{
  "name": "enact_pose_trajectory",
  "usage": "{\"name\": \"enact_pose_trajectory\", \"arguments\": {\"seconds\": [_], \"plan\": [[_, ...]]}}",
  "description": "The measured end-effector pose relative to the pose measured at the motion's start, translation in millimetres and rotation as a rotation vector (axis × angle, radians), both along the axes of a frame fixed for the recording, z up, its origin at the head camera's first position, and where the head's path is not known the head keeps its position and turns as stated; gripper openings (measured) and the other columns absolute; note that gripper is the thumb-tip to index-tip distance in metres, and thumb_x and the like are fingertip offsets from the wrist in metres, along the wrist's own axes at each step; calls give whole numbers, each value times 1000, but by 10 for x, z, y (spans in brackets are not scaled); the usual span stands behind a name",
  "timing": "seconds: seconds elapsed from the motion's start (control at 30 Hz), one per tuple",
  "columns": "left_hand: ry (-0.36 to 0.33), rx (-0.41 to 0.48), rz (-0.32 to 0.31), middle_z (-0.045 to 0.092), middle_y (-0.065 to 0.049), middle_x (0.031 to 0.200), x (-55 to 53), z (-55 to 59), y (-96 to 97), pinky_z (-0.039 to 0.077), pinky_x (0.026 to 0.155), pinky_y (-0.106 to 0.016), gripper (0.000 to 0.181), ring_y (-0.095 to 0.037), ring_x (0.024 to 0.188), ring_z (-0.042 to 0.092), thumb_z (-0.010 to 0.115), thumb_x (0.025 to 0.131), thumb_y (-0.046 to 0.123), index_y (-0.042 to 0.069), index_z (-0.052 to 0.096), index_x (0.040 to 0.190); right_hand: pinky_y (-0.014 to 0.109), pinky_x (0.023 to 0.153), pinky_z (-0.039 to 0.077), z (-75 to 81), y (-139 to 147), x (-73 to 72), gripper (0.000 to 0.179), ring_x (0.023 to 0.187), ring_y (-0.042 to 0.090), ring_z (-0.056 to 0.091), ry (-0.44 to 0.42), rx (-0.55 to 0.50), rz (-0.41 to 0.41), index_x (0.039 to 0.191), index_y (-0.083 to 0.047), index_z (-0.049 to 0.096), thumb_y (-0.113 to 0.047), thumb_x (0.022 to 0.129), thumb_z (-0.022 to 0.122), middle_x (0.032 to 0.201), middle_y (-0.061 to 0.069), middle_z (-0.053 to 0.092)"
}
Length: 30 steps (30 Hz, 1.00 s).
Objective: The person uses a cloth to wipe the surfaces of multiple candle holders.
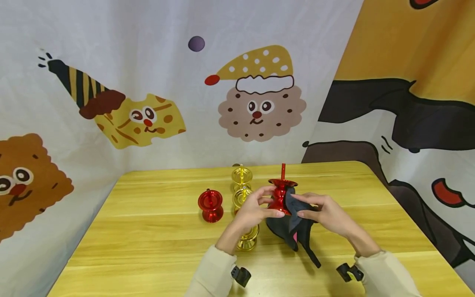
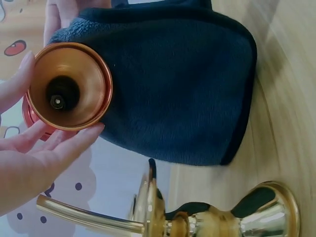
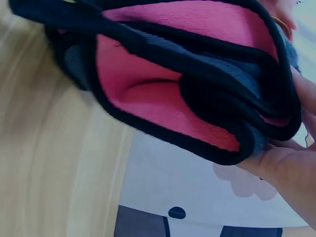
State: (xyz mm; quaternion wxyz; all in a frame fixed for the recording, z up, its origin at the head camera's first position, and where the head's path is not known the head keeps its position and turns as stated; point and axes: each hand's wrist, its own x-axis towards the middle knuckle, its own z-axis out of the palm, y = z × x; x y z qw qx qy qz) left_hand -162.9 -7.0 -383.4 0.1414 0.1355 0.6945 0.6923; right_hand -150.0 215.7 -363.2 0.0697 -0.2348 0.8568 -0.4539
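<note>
My left hand (image 1: 254, 210) grips a red metallic candle holder (image 1: 279, 200) by its lower body, above the table. A wide dish and an upright red stem top it. In the left wrist view its hollow base (image 2: 69, 118) faces the camera, with a small screw (image 2: 58, 102) inside. My right hand (image 1: 328, 212) pinches a folded dark grey cloth (image 1: 283, 229) and holds it against the holder's right side. Black edging and a pink inner face (image 3: 158, 106) show on the cloth in the right wrist view. Its lower part and a strap hang down.
On the wooden table (image 1: 156, 255), another red holder (image 1: 210, 208) stands left of my hands. Gold holders line up beside it: one at the back (image 1: 242, 175), one in the middle (image 1: 239, 198), one nearer (image 1: 248, 241), partly behind my left hand. A cartoon-printed curtain (image 1: 156, 49) hangs behind.
</note>
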Motion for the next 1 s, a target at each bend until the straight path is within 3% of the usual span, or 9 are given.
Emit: {"name": "enact_pose_trajectory", "arguments": {"seconds": [0.17, 0.27, 0.4, 0.5, 0.63, 0.77, 1.0], "plan": [[1, -19, -10, 50, -3, 121, 4, 30, -17, 50, 79, -37, 62, -24, 107, 49, 74, 75, 2, 16, 49, 130, 36, 78, 51, -54, -30, 5, 43, 104, 32, 54, 50, -29, -64, 122, -5, 59, -12, 81, 69, 118, 17, 56], [0, -45, -4, 51, -2, 121, 2, 31, -14, 50, 76, -36, 62, -24, 103, 51, 74, 74, 2, 17, 49, 129, 35, 76, 50, -70, -47, 12, 42, 98, 26, 53, 118, 22, -93, 119, -5, 61, -8, 78, 70, 113, 13, 60], [8, -63, 8, 50, -2, 121, -5, 11, -2, 51, 73, -35, 63, -23, 101, 51, 75, 74, 2, 16, 49, 129, 27, 63, 43, -55, -63, 26, 44, 82, 16, 44, 224, 126, -110, 119, -6, 62, -6, 76, 72, 109, 9, 64], [17, -74, 17, 50, -2, 120, -8, -10, 6, 50, 72, -34, 63, -22, 100, 52, 75, 73, 2, 15, 48, 129, 24, 57, 42, -37, -76, 32, 45, 77, 14, 47, 269, 170, -105, 119, -6, 62, -7, 75, 72, 109, 11, 64], [27, -85, 21, 49, -3, 121, -4, -14, 14, 51, 72, -32, 64, -20, 99, 52, 76, 73, 3, 14, 47, 129, 26, 64, 53, -33, -86, 33, 43, 89, 24, 60, 235, 134, -95, 118, -4, 62, -5, 76, 71, 112, 16, 62], [29, -103, 29, 49, -2, 121, 1, 2, 18, 51, 71, -30, 66, -19, 99, 52, 77, 71, 4, 12, 46, 129, 34, 72, 54, -49, -93, 42, 41, 100, 32, 58, 164, 74, -108, 118, -4, 62, -8, 78, 70, 115, 18, 59], [13, -130, 41, 50, -4, 120, 5, 6, 25, 51, 70, -31, 66, -19, 99, 52, 78, 71, 5, 12, 47, 129, 36, 75, 53, -68, -100, 48, 42, 104, 34, 55, 94, 22, -152, 118, -5, 62, -20, 79, 71, 116, 18, 58]]}}
